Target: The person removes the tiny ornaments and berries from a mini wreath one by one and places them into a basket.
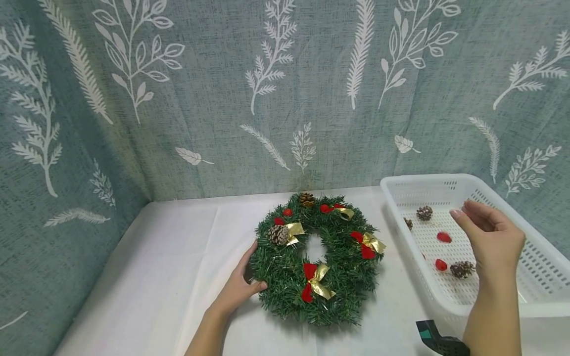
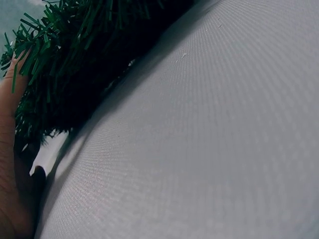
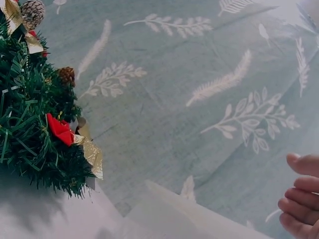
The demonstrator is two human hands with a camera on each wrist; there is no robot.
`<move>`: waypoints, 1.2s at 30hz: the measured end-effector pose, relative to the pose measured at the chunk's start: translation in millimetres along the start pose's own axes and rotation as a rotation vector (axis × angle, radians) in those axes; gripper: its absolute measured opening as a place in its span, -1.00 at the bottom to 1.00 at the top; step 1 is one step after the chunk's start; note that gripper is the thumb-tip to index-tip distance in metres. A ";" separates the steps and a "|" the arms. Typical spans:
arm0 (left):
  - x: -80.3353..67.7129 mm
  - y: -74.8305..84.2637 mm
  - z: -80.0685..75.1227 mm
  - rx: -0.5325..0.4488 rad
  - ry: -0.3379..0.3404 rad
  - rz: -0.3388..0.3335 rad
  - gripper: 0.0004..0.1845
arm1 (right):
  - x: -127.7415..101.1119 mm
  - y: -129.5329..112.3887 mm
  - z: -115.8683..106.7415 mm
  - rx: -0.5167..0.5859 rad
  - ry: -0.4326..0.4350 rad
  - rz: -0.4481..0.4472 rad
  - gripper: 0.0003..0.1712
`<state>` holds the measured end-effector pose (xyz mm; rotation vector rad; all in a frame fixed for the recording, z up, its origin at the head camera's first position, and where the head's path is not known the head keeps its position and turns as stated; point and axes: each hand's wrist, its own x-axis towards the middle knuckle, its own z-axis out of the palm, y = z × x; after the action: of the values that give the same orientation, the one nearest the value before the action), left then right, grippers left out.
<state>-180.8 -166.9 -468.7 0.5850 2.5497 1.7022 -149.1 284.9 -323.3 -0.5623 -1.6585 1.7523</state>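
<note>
A green wreath (image 1: 285, 267) with red-and-gold bows, pinecones and red berries lies on the white cloth. At its left edge my left hand (image 1: 236, 287) grips it, the thumb at the lower side and the fingers along the outer rim. The left wrist view shows those fingers (image 2: 7, 104) against the green tinsel, partly hidden. My right hand (image 1: 496, 237) is raised over the white basket (image 1: 401, 247), fingers loosely bent and nothing visible between them. Below it in the basket are pinecones (image 1: 463, 269) and a red piece (image 1: 441, 265); another red piece (image 1: 444, 237) looks blurred.
A patterned grey-green curtain (image 1: 213, 99) closes off the back and left side. White cloth (image 1: 169, 257) covers the surface left of the wreath. A black strap (image 1: 441, 341) sits by the right wrist. The basket's raised rim stands right of the wreath.
</note>
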 end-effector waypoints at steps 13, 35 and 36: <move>1.3 1.5 -0.4 -0.008 -0.007 0.004 0.11 | -15.8 -10.1 10.6 0.015 -0.052 -0.087 -0.38; 1.4 -2.3 -0.5 -0.011 -0.013 -0.007 0.11 | -48.3 -9.7 52.5 -0.060 -0.292 -0.362 -0.40; 1.4 -2.1 -0.6 -0.010 -0.010 -0.006 0.11 | -49.8 -10.0 54.8 -0.089 -0.307 -0.367 -0.39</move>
<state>-182.8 -167.8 -470.0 0.5830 2.5319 1.7055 -151.1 210.9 -313.8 -0.0155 -1.9126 1.5531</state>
